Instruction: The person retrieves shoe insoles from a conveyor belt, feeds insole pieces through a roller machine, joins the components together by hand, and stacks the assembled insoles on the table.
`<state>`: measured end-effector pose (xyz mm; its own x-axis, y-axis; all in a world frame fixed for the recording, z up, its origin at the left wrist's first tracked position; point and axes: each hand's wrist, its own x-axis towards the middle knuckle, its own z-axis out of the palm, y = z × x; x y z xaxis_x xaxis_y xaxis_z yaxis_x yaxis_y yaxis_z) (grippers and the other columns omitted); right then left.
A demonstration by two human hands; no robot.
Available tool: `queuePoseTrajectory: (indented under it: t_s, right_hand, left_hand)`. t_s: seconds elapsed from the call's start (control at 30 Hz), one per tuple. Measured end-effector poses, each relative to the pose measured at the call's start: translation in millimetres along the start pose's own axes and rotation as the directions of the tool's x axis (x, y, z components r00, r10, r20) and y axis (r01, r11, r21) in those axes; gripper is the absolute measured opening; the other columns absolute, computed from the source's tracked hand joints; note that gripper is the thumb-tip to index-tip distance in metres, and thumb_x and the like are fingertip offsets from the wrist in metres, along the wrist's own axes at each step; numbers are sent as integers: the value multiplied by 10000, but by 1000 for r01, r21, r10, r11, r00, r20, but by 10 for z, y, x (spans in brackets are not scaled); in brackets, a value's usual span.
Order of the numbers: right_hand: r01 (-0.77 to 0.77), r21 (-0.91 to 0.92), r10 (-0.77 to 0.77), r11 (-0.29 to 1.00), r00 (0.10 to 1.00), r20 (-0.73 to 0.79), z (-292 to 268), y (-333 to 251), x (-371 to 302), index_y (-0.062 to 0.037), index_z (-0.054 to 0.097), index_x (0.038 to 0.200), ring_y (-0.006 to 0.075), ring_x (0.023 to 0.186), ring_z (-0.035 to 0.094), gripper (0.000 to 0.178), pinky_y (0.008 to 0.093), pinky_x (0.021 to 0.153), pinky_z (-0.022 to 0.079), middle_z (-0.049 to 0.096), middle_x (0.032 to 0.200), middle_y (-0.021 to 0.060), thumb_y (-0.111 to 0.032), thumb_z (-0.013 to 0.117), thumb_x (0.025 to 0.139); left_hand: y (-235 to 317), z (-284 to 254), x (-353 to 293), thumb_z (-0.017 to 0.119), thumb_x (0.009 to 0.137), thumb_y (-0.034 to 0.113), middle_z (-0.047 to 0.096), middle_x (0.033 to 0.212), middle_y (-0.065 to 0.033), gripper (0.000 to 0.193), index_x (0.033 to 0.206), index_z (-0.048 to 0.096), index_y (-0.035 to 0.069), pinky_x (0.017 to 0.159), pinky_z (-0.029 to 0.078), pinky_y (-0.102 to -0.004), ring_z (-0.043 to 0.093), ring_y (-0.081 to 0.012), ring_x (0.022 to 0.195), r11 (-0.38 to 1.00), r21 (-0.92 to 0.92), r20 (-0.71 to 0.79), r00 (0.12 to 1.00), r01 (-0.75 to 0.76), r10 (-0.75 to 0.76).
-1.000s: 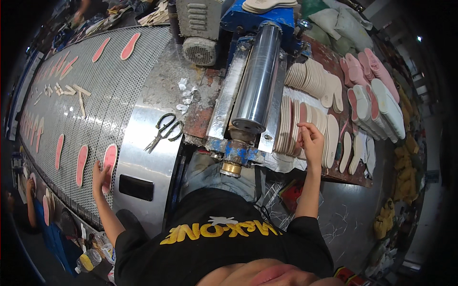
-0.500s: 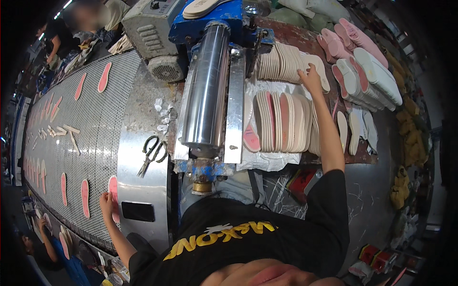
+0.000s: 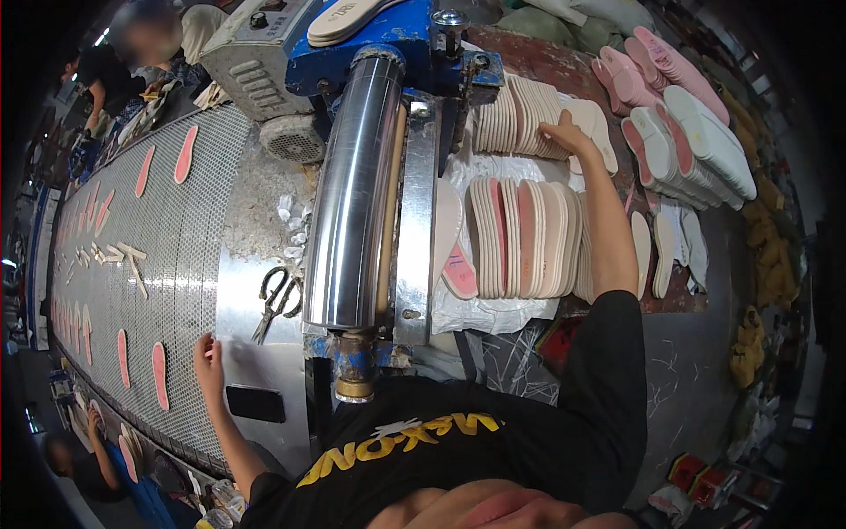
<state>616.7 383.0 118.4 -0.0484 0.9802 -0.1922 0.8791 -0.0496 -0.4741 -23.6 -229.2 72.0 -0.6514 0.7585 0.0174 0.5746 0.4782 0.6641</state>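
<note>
Upper insoles (image 3: 520,119): cream; stacked edges read as close stripes. Lower insoles (image 3: 533,238): cream, a few pink among them. Belt (image 3: 181,238): grey, fine regular mesh. Belt insoles (image 3: 159,376): pink, pale rims. Roller (image 3: 352,212): silver, lengthwise light and dark streaks. Nut (image 3: 354,389): brass-yellow. Phone (image 3: 255,404): black. Shirt (image 3: 529,397): black, yellow lettering, white motif. Tabletop (image 3: 568,70): blotchy reddish brown. Cloth (image 3: 520,313): white.
</note>
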Motion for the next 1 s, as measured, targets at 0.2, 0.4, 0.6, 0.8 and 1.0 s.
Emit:
queuePoseTrajectory:
  t_s: [0.2, 0.4, 0.6, 0.8, 1.0]
  right_hand:
    - [-191, -377, 189, 906, 981, -42, 203, -461, -232, -12, 260, 1408, 496, 1216, 446, 1057, 465, 970, 430, 288, 1390, 397, -531, 736, 619]
    - [-148, 136, 184, 980, 934, -305, 156, -66, -183, -129, 210, 1468, 525, 1217, 406, 1149, 482, 1000, 395, 268, 1373, 393, -436, 828, 550]
    - [255, 836, 21, 486, 953, -302, -505, -54, -1030, -41, 444, 1322, 235, 1035, 599, 673, 369, 787, 521, 588, 1169, 120, -282, 728, 762]
    - [29, 967, -23, 253, 999, -24, -415, 1291, -2940, 52, 487, 1265, 247, 1072, 601, 516, 375, 922, 489, 599, 1199, 128, -209, 604, 835]
    - [-404, 885, -239, 230, 858, 453, 871, 1047, -4688, 83, 401, 1344, 338, 1187, 535, 872, 415, 1051, 402, 528, 1303, 209, -227, 633, 563]
  left_hand:
    - [890, 653, -442, 585, 914, 151, 543, 822, -23, 200, 1067, 619, 26, 669, 435, -255, 515, -117, 728, 992, -124, 184, 982, -22, 45]
    - [1346, 1019, -681, 588, 913, 127, 605, 764, -26, 147, 952, 621, -11, 623, 425, -229, 516, -75, 680, 935, -354, 311, 943, -3, 121]
    - [1514, 1147, -819, 615, 901, 113, 607, 743, -22, 156, 937, 616, -40, 632, 429, -229, 527, -66, 694, 935, -355, 419, 892, -13, 171]
    - [1803, 1315, -1078, 592, 901, 114, 626, 800, -110, 176, 981, 612, -42, 675, 462, -273, 592, -173, 712, 803, -561, 369, 808, -200, 459]
    - [2265, 1145, -1433, 601, 885, 342, 612, 1099, -170, 447, 1119, 576, -38, 862, 453, -357, 602, -300, 989, 596, -745, 221, 733, -299, 644]
